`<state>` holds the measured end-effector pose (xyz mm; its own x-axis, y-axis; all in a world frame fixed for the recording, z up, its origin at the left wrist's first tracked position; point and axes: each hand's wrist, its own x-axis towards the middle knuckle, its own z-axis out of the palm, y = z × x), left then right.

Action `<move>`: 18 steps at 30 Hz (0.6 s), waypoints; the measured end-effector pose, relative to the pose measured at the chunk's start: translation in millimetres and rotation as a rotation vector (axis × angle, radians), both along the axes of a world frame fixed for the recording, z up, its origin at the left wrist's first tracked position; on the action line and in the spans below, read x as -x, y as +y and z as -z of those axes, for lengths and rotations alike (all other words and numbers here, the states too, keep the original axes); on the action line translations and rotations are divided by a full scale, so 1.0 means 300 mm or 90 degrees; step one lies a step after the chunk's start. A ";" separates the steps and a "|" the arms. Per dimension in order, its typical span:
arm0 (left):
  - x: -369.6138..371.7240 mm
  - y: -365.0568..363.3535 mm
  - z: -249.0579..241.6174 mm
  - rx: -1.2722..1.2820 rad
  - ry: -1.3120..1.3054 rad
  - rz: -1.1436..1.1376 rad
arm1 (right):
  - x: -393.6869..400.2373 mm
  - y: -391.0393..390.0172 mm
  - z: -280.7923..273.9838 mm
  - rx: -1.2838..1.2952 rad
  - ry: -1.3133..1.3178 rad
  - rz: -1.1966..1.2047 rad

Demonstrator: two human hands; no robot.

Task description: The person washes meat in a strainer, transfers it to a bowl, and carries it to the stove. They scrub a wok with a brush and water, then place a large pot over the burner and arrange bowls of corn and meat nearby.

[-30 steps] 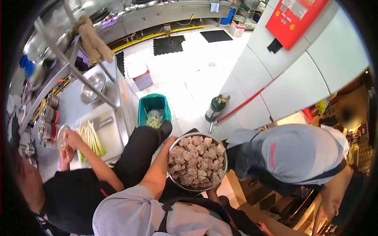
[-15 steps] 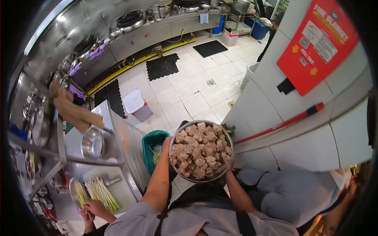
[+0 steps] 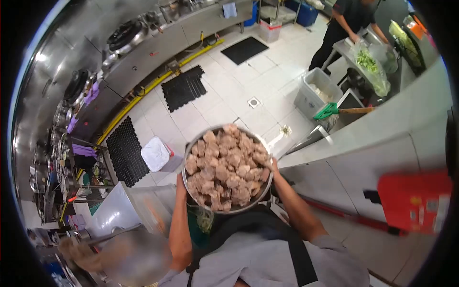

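Observation:
A round metal bowl (image 3: pixel 185 201) is held level in front of my body, between both arms. Pale brown chunks of meat (image 3: pixel 227 167) heap it up to the rim. My left hand (image 3: pixel 181 182) grips its left side, with most of the fingers hidden beneath the bowl. On the right side, my right hand (image 3: pixel 272 167) closes around the edge, and its fingers are also largely out of sight. Below the bowl, a green bin (image 3: pixel 197 227) with leafy scraps shows in part.
A lidded white bucket (image 3: pixel 157 154) stands on the tiles near black floor mats (image 3: pixel 125 150). On the right are a wall edge, a grey bin (image 3: pixel 311 93) and a green-headed broom (image 3: pixel 327 111). A person (image 3: pixel 342 28) works at a counter there. Cooking stations (image 3: pixel 138 67) line the left.
I have moved forward and the view has turned, with the bowl still in both hands. The cutting board and red wall sign have shifted back; a person and bins now appear at upper right.

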<state>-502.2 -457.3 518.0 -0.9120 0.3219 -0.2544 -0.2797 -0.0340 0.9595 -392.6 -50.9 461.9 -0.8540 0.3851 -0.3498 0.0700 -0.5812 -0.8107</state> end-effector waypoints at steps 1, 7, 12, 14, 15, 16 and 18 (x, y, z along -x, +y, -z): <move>0.094 0.037 -0.022 -0.021 -0.008 0.001 | 0.062 0.019 0.019 -0.004 0.020 0.008; 0.569 0.348 -0.176 0.028 -0.107 0.042 | 0.400 0.239 -0.121 -0.151 -0.045 0.071; 0.955 0.661 0.073 -0.094 -0.049 0.108 | 0.586 0.468 -0.191 -0.036 0.042 0.221; 1.129 0.865 -0.052 -0.032 0.059 0.139 | 0.709 0.670 -0.131 -0.069 -0.003 0.215; 1.254 0.979 -0.119 -0.013 0.012 0.159 | 0.788 0.798 -0.043 0.035 0.036 0.203; 1.306 1.042 -0.162 0.009 -0.052 0.181 | 0.822 0.835 -0.096 0.126 0.060 0.209; 1.376 1.151 -0.136 0.072 0.021 0.193 | 0.866 0.949 -0.073 -0.026 0.006 0.201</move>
